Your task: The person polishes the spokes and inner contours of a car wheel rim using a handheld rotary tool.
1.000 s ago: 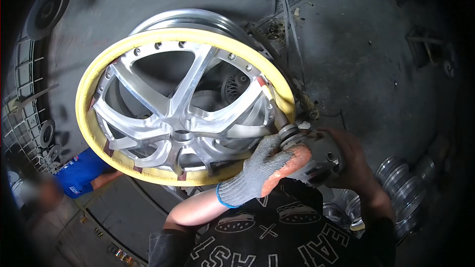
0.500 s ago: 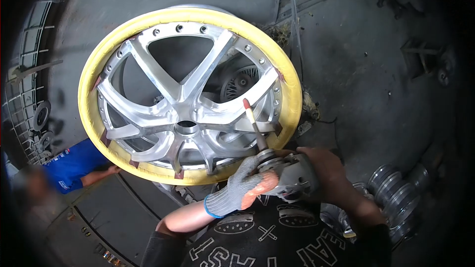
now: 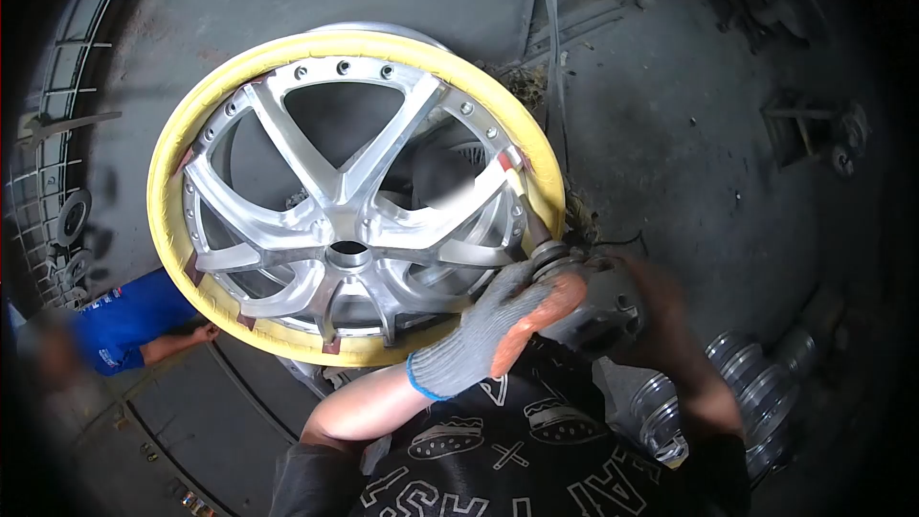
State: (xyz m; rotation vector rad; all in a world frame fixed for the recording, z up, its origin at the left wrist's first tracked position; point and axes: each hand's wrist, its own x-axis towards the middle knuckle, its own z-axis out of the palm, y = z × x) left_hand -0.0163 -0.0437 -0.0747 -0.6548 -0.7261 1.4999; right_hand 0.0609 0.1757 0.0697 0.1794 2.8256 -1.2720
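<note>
A large silver alloy wheel faces me, its outer lip wrapped in yellow tape. My left hand, in a grey glove with an orange palm, closes round the front neck of a power grinder. At the grinder's rear my right hand wraps the body, its fingers partly in shadow. From the grinder a long shaft ends in a red-tipped bit, which lies at the outer end of the right-hand spoke, near the yellow lip. Whether the tip touches the metal, I cannot tell.
A person in a blue shirt is at the lower left, one hand near the wheel's edge. Several bare wheel rims stand at the lower right. A metal rack runs along the left, and a small metal stand is at the far right.
Both my hands have carried the grinder right and upward. Its red tip has shifted from the middle of the right-hand spoke to that spoke's outer end.
</note>
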